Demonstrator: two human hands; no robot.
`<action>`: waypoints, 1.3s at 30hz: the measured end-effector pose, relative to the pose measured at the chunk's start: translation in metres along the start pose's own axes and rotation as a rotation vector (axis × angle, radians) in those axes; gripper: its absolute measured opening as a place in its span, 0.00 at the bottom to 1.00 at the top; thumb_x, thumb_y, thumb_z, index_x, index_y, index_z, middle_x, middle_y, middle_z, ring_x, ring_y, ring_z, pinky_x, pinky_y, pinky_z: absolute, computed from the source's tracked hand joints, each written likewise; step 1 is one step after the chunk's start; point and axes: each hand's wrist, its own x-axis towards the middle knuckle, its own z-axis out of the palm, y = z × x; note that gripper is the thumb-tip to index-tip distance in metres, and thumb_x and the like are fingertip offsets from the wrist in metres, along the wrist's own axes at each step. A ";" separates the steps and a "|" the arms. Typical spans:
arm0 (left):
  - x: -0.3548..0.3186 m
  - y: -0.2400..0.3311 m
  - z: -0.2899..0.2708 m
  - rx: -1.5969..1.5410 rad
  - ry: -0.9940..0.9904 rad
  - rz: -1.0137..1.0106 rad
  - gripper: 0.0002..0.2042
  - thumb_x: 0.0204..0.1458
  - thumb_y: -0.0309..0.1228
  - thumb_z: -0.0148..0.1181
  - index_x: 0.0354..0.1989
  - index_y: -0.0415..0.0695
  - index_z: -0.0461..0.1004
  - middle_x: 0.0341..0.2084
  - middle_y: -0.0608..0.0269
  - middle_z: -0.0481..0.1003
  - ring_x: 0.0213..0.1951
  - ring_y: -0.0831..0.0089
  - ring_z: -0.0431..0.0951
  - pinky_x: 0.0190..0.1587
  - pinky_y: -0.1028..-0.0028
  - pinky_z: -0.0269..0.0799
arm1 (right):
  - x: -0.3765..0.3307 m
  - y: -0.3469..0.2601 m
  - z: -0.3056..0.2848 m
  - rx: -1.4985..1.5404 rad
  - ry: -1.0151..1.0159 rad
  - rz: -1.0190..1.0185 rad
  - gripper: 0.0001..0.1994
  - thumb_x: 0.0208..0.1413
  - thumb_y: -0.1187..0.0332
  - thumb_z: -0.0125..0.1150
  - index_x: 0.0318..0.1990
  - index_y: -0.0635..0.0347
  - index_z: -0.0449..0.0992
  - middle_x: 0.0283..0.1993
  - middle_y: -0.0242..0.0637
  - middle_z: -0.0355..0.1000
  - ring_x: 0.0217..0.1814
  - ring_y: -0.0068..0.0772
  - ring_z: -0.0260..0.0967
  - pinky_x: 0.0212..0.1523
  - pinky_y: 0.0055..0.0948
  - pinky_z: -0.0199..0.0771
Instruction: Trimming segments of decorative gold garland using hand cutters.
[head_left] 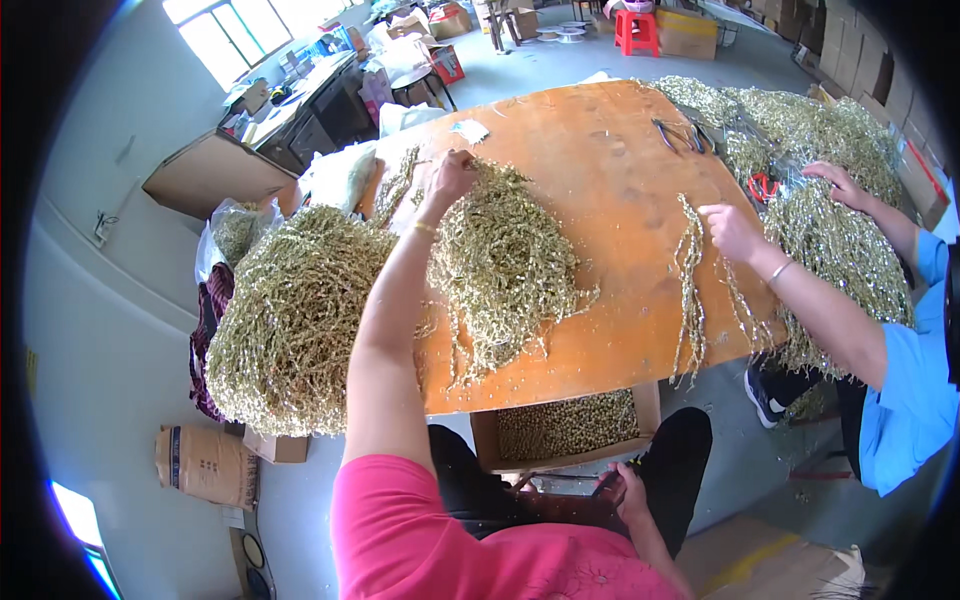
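Note:
My left hand (455,178) reaches across the table, its fingers closed at the top end of a heap of gold glittery strands (505,265). A few loose strands (398,185) lie just left of that hand. Down at my lap, my right hand (630,492) is closed round a dark, slim tool (606,484), whose exact kind I cannot make out. Left of my left forearm, a bigger bundle of gold strands (295,320) hangs over the table's edge.
A co-worker's hand (732,232) is by thin strands (690,290) on the orange table (620,200). Their other hand (838,185) touches another gold bundle (835,260). Pliers (680,136) and red-handled scissors (763,187) lie nearby. A box of gold beads (570,425) stands below the table edge.

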 end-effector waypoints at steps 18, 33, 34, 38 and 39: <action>-0.309 0.086 -0.035 0.084 -0.180 0.341 0.24 0.37 0.17 0.50 0.48 0.45 0.64 0.49 0.52 0.60 0.45 0.60 0.66 0.42 0.67 0.66 | 0.008 0.005 0.002 -0.114 -0.004 0.036 0.15 0.52 0.56 0.48 0.41 0.56 0.65 0.30 0.36 0.69 0.33 0.34 0.70 0.28 0.27 0.71; -0.282 0.042 -0.018 -0.015 0.042 0.042 0.09 0.40 0.28 0.59 0.32 0.44 0.69 0.28 0.60 0.70 0.27 0.66 0.71 0.30 0.71 0.66 | 0.008 0.005 0.000 -0.138 -0.027 0.051 0.15 0.52 0.56 0.49 0.41 0.56 0.66 0.29 0.35 0.70 0.33 0.33 0.70 0.30 0.28 0.71; -0.282 0.038 -0.019 0.035 0.073 0.067 0.09 0.40 0.27 0.59 0.30 0.44 0.68 0.26 0.60 0.69 0.26 0.66 0.71 0.30 0.71 0.66 | 0.007 0.004 -0.001 -0.134 -0.015 0.050 0.15 0.52 0.56 0.49 0.41 0.56 0.66 0.29 0.35 0.70 0.33 0.33 0.70 0.30 0.28 0.71; -0.281 0.018 -0.045 0.028 0.195 0.030 0.07 0.39 0.23 0.58 0.23 0.44 0.66 0.21 0.63 0.70 0.24 0.70 0.68 0.30 0.72 0.67 | 0.003 0.004 -0.003 -0.079 0.001 0.025 0.15 0.53 0.56 0.48 0.41 0.56 0.66 0.29 0.35 0.70 0.33 0.33 0.70 0.30 0.27 0.71; -0.283 0.018 -0.059 0.033 0.300 0.062 0.06 0.39 0.21 0.57 0.22 0.45 0.66 0.21 0.65 0.71 0.23 0.73 0.68 0.30 0.73 0.66 | 0.002 0.004 -0.001 -0.081 -0.004 0.023 0.15 0.53 0.57 0.48 0.41 0.56 0.66 0.29 0.35 0.70 0.33 0.33 0.70 0.30 0.27 0.71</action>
